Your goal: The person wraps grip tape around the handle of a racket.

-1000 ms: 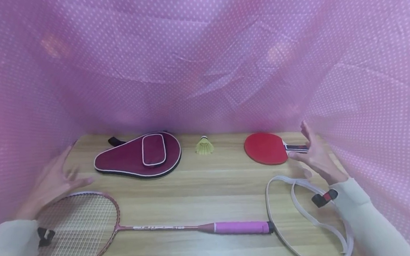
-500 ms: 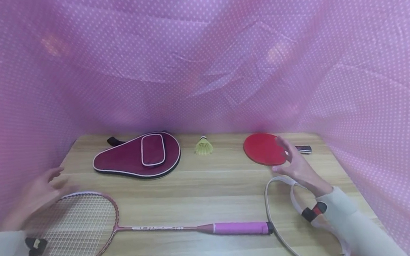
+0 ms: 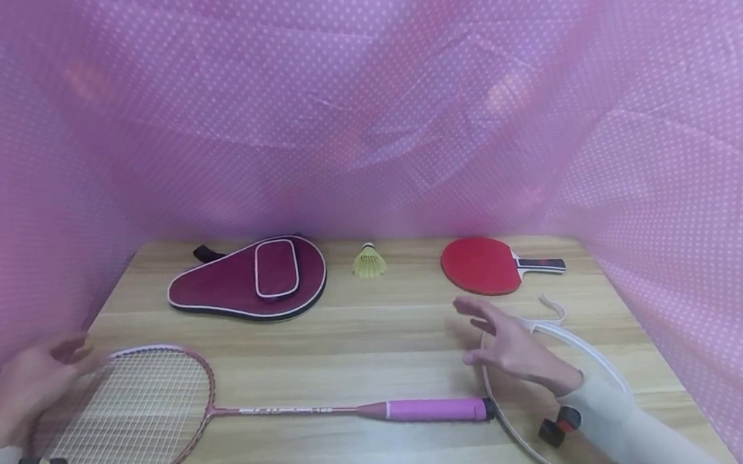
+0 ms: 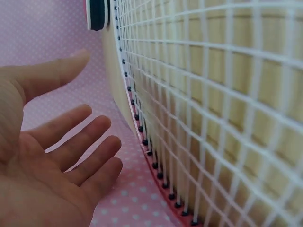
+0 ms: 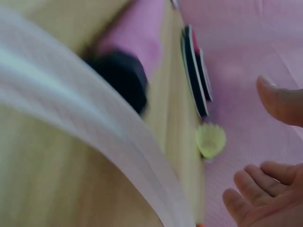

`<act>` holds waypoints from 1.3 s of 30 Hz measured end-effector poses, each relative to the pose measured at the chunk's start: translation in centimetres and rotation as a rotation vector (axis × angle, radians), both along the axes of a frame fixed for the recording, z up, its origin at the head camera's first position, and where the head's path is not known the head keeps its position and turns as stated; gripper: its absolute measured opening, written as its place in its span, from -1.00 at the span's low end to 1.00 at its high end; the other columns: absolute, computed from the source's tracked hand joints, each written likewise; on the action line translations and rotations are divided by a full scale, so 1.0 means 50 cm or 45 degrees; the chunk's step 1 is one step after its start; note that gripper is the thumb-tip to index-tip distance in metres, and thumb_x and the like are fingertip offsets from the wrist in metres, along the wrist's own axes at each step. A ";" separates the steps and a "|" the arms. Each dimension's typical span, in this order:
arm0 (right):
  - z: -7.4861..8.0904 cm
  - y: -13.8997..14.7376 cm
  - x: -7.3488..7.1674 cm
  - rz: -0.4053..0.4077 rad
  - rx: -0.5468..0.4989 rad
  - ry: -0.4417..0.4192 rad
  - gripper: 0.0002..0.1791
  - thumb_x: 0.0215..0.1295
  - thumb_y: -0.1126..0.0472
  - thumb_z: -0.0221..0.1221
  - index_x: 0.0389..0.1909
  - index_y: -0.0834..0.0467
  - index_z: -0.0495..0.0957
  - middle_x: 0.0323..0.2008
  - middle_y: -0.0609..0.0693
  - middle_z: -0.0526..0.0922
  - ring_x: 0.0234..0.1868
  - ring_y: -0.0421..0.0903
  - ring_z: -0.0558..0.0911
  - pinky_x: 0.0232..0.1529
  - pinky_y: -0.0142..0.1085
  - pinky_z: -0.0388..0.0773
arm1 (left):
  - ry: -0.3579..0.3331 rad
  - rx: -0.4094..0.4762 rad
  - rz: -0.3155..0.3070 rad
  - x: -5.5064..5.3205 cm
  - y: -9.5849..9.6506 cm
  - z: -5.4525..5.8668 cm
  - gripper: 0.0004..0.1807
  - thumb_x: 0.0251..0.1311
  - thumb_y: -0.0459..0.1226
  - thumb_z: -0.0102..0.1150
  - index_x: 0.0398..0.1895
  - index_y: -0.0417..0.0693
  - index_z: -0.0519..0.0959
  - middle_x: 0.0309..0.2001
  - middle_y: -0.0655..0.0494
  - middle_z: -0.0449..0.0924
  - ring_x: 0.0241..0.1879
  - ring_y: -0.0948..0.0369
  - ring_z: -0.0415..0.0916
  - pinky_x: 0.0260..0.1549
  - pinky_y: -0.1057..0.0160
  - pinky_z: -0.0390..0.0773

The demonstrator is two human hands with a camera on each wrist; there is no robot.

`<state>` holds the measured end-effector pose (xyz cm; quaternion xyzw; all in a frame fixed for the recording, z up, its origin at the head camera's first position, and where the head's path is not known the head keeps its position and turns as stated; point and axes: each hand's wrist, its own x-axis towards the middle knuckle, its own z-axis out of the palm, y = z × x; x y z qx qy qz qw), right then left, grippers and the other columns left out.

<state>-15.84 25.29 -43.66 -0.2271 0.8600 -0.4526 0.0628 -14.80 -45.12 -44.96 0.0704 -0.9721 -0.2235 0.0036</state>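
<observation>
In the head view my left hand (image 3: 38,380) hovers at the far-left edge of a badminton racket (image 3: 211,412). The left wrist view shows its fingers loosely spread beside the racket's strings (image 4: 227,90), holding nothing. My right hand (image 3: 510,345) is over a white looped band (image 3: 583,342), with the fingers relaxed and the palm bare in the right wrist view. The racket lies flat, its purple grip (image 3: 433,410) pointing right, and the black end cap (image 5: 120,78) is right at the band. My right hand and sleeve hide part of the loop.
Along the back of the wooden table (image 3: 329,353) lie a maroon paddle case (image 3: 223,283), a yellow shuttlecock (image 3: 369,262) and a red table tennis paddle (image 3: 478,267). Pink dotted cloth (image 3: 361,115) hangs around the back and both sides.
My left hand has drawn back toward the near left, by the racket head. The right hand has moved left and nearer, from beside the paddle handle to over the white band.
</observation>
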 end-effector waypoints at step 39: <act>-0.049 -0.060 0.128 0.096 0.433 0.203 -0.70 0.00 0.23 0.50 -0.21 -0.07 0.72 -0.33 -0.32 0.69 -0.26 -0.42 0.59 -0.15 -0.39 0.64 | 0.006 -0.020 0.161 0.017 0.058 0.000 -0.80 0.21 -0.32 0.23 -0.23 -0.30 0.73 0.00 -0.51 0.61 0.02 -0.48 0.42 -0.05 -0.39 0.34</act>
